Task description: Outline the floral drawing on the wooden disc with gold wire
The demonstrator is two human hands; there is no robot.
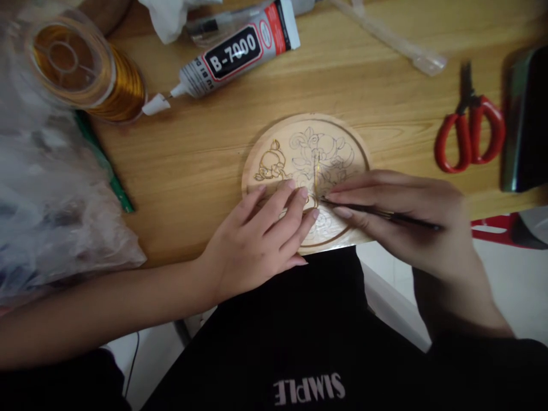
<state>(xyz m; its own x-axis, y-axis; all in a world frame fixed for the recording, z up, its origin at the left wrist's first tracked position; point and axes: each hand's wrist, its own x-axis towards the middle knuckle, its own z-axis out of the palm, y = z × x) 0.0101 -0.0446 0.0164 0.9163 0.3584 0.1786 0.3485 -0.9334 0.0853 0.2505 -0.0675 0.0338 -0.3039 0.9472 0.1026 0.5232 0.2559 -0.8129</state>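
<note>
A round, pale wooden board with a raised rim [248,165] is set at the near edge of the brown wood-grain table [192,157]. At its left, a fruit-and-leaf outline is already traced in shiny gold wire [270,162]; the grey drawn flower outlines [325,145] to the right appear mostly uncovered, so the greater part seems left to be done. What lies beneath the fingers cannot be told.

The board is steadied by the left hand [261,240] — fingers extended and slightly spread, nothing visibly gripped. A slender, dark-shafted tool [385,214] is pinched between the thumb and fingers of the right hand [422,205], its tip by the gold wire.

Bare wood is seen around the board's far side. Room is bounded by the silver-and-black glue tube [235,54], the red-handled scissors-like cutters [468,101] and the crumpled clear plastic bags [55,200] — all well apart from it.
</note>
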